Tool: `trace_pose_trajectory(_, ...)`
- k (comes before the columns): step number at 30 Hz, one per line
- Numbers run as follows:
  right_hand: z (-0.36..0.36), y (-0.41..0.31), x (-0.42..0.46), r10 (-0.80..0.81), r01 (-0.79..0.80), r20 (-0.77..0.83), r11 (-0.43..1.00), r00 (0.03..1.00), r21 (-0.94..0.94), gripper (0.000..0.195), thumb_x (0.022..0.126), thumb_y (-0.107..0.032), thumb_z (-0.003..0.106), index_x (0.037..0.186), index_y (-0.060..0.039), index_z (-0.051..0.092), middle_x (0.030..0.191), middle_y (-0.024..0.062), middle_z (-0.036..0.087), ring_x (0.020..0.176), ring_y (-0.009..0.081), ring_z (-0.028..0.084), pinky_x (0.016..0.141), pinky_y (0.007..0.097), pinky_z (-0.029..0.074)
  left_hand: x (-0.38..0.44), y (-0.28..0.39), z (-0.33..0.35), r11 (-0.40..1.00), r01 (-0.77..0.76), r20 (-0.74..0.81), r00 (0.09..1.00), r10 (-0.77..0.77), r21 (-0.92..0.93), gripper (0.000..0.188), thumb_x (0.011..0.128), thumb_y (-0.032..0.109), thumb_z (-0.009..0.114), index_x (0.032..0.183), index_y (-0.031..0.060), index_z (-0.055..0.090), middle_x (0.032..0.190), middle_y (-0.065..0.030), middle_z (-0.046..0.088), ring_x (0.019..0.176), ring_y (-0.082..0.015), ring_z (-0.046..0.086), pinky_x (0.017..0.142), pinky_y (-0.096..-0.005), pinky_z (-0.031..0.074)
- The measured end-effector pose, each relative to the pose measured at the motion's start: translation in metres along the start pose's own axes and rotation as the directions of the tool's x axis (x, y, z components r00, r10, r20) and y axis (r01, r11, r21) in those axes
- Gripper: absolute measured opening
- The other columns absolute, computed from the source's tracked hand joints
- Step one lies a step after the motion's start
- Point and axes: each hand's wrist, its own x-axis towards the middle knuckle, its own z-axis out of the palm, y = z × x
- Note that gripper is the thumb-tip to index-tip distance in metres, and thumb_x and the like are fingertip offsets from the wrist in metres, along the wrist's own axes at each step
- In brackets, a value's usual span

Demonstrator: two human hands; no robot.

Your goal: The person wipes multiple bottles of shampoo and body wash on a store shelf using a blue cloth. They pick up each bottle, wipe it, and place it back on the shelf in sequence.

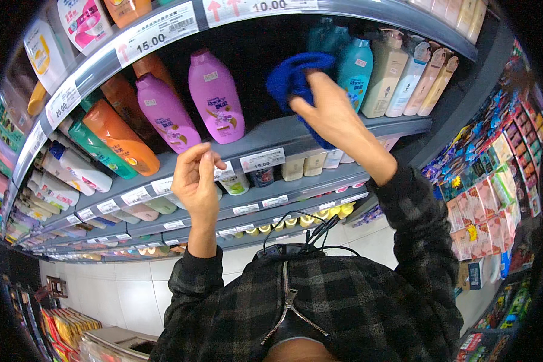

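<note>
My right hand (328, 106) grips a bunched blue cloth (294, 72) in the gap on the dark grey shelf (262, 131); one end of the cloth hangs over the shelf's front edge. Just right of it stands a teal Rejoice bottle (356, 72), partly covered by my hand. My left hand (197, 181) is raised before the shelf edge with its fingers loosely curled and nothing seen in it. Behind it are two purple Rejoice bottles, one upright (216, 97) and one leaning a little (168, 115) in the picture.
Pump bottles (384, 74) fill the shelf's right end. Orange (120, 135) and green bottles (102, 149) stand at the left. Above runs another shelf edge with price labels (158, 38). Lower shelves hold more bottles (235, 183). Packaged goods (479, 208) hang at the right.
</note>
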Motion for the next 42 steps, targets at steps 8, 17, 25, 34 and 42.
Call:
trace_pose_trajectory(8,0.084,0.037,0.027,0.342,-0.06,0.684,0.914,0.645,-0.401,0.063,0.092,-0.066,0.029,0.144,-0.0318,0.039,0.153,0.0228,0.022,0.136,0.0473,0.027,0.111,0.056,0.024,0.011,-0.003,-0.034,0.992,0.118,0.114,0.987,-0.114,-0.033,0.011,0.093,-0.002,0.052,0.103,-0.0029,0.056,0.08,-0.0114,0.061,0.069,-0.0166,0.06,0.066,-0.0291,0.05)
trace_pose_trajectory(17,0.186,0.122,0.122,0.468,-0.002,0.497,0.729,0.731,-0.685,0.055,0.097,-0.049,0.032,0.144,-0.0214,0.039,0.153,0.0172,0.026,0.14,0.0403,0.023,0.114,0.0513,0.02,0.01,-0.005,-0.054,0.976,0.201,0.211,0.961,-0.18,-0.085,0.009,0.093,-0.001,0.052,0.102,-0.0022,0.056,0.079,-0.0133,0.06,0.069,-0.019,0.06,0.065,-0.0297,0.049)
trace_pose_trajectory(25,0.238,0.17,0.14,0.522,-0.213,0.3,0.711,0.799,-0.67,0.054,0.098,-0.045,0.034,0.144,-0.0186,0.04,0.153,0.017,0.027,0.14,0.0391,0.024,0.114,0.0498,0.021,-0.011,0.015,-0.102,0.969,0.245,0.055,0.968,-0.246,0.035,0.008,0.091,-0.003,0.055,0.099,-0.0034,0.059,0.085,-0.0121,0.064,0.069,-0.0158,0.063,0.061,-0.0247,0.049)
trace_pose_trajectory(34,0.233,0.157,0.118,0.164,0.098,0.516,0.891,0.84,-0.442,0.052,0.098,-0.041,0.036,0.143,-0.0155,0.041,0.152,0.0167,0.027,0.14,0.0379,0.024,0.114,0.048,0.021,0.013,-0.008,-0.059,0.977,0.085,0.151,0.982,-0.116,0.195,0.023,0.089,0.0,0.059,0.112,-0.0022,0.06,0.11,-0.0128,0.059,0.098,-0.0181,0.059,0.079,-0.0285,0.05)
trace_pose_trajectory(42,0.057,0.063,0.029,-0.033,-0.135,0.823,0.982,0.567,0.132,0.03,0.087,-0.006,0.049,0.115,-0.0074,0.06,0.142,0.0198,0.042,0.132,0.0381,0.036,0.111,0.043,0.028,0.019,-0.021,-0.002,0.901,-0.05,0.215,0.976,-0.048,0.431,0.075,0.085,0.014,0.066,0.145,-0.0057,0.024,0.147,-0.0292,0.03,0.135,-0.0397,0.034,0.111,-0.0433,0.027)
